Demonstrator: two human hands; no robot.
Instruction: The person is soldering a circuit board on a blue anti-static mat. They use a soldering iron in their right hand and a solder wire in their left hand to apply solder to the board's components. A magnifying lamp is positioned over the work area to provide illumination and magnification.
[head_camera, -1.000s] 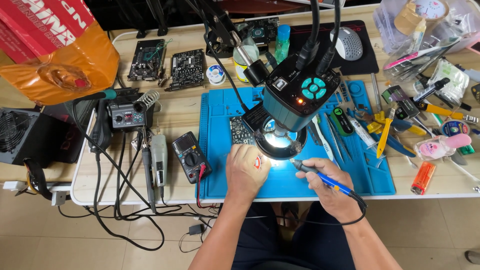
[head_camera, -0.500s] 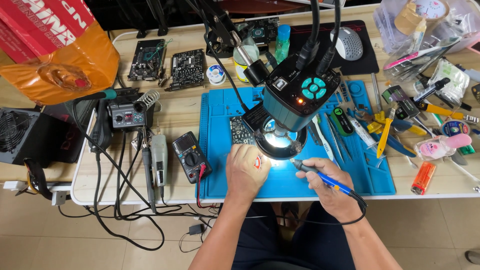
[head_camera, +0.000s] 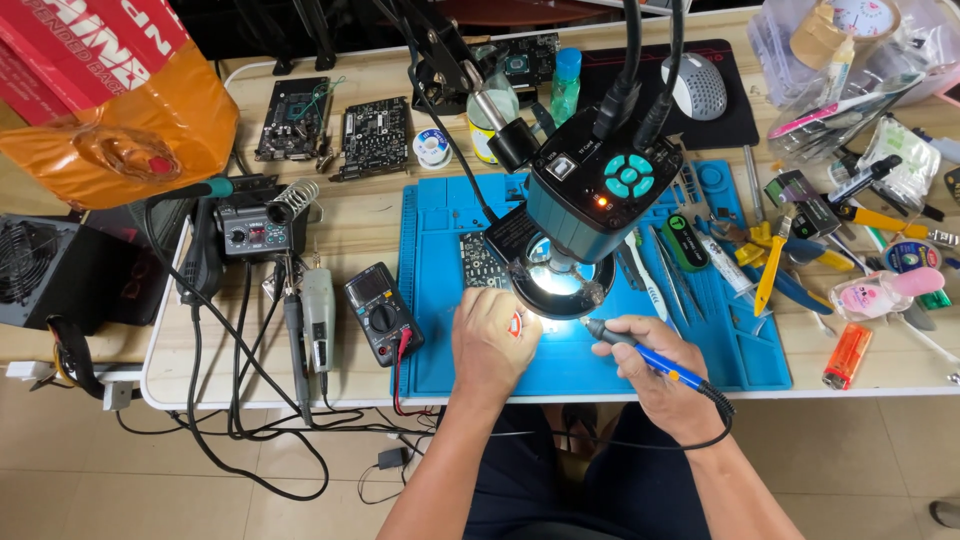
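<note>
While the microscope head (head_camera: 600, 190) with its lit ring light (head_camera: 560, 285) hangs over the blue silicone work mat (head_camera: 440, 350), both hands sit just below it at the mat's near edge. Right hand (head_camera: 665, 375): fingers curled shut around a blue-handled soldering iron (head_camera: 650, 355), pen grip, dark tip end pointing up-left toward the bright spot under the ring light; its black cord (head_camera: 640, 442) loops off the table edge below the wrist. Tip sits just right of the left hand, apart from it. Left hand (head_camera: 495, 340): palm down on the mat, fingers bunched and tucked forward under the ring light; something small with a red mark shows at the thumb side, can't tell what it is or whether it's pinched. Fingertips mostly hidden by the lens housing. A small green circuit board (head_camera: 483, 262) lies on the mat just beyond the left hand, partly under the microscope, not touched by either hand. Left of the mat: black multimeter (head_camera: 383, 312) with its red lead, near the left wrist. Farther left, soldering station (head_camera: 255, 232). Right of the mat: tweezers (head_camera: 668, 270), yellow-handled pliers (head_camera: 768, 270), orange lighter (head_camera: 846, 356).
</note>
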